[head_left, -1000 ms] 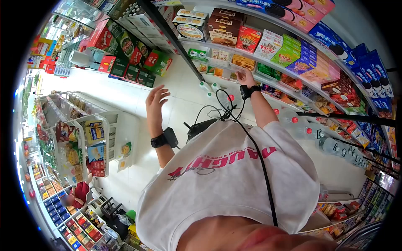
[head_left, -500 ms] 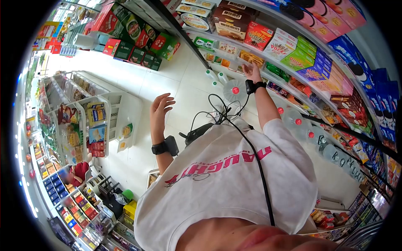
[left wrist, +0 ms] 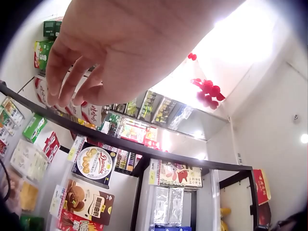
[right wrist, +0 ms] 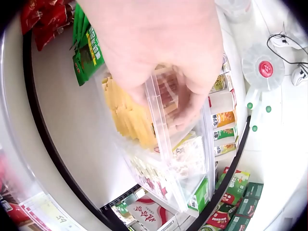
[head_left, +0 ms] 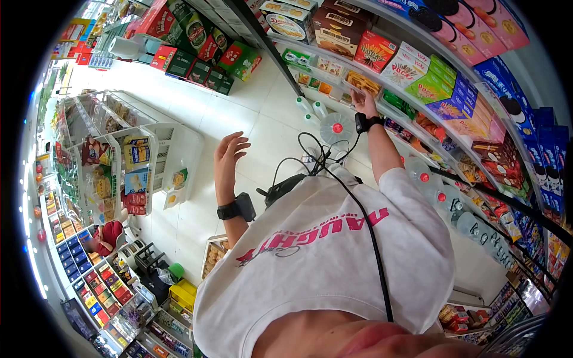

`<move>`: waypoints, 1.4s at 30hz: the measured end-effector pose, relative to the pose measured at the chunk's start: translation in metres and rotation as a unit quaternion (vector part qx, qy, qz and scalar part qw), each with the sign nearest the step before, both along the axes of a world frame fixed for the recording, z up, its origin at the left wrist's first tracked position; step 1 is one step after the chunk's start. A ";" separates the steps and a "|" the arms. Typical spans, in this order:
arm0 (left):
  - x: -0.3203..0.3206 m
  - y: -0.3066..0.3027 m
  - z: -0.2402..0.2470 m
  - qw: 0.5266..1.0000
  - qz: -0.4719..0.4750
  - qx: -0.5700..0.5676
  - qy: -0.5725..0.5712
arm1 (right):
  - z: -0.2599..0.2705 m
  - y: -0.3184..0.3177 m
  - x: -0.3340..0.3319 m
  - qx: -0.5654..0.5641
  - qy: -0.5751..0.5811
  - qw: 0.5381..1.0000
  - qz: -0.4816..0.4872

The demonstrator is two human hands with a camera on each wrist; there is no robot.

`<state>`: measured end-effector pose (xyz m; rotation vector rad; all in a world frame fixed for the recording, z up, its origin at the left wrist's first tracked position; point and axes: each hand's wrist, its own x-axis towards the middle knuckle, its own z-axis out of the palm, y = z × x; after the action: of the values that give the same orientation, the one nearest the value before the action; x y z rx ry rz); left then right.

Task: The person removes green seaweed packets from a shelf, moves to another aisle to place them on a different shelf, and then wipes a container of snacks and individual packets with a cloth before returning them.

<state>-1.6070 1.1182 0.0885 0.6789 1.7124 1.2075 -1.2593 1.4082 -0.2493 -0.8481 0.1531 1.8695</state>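
In the head view the right hand (head_left: 365,104) reaches to the lower shelf, at a bin of yellow snack packs (head_left: 363,82). The right wrist view shows this hand (right wrist: 159,57) gripping the wall of the clear plastic bin (right wrist: 160,113), its thumb on the side of the yellow packs (right wrist: 126,115) and its curled fingers on the other side. Brownish packs show between thumb and fingers. The left hand (head_left: 228,161) is raised over the floor, fingers loosely bent, touching nothing. From the left wrist camera, this hand (left wrist: 120,48) appears empty, in front of distant shelves.
Boxes of biscuit sticks (head_left: 407,65) and cookies (head_left: 285,24) stand on the shelf above the right hand. Large water bottles (head_left: 337,127) stand on the floor beside the shelving. A white rack of snacks (head_left: 173,155) is at the left. Black cables (head_left: 358,209) hang over the shirt.
The head view has shifted, with the shelves now larger and farther right. The right hand stays at the yellow packs; the left remains raised and empty.
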 end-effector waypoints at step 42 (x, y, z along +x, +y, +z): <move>-0.008 -0.006 -0.028 0.996 0.018 -0.027 -0.078 | -0.010 0.019 0.006 -0.087 0.014 0.995 -0.035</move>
<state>-1.6149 1.1121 0.0602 0.5109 1.6268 1.2022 -1.2533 1.4270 -0.2597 -0.9231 0.3645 1.8221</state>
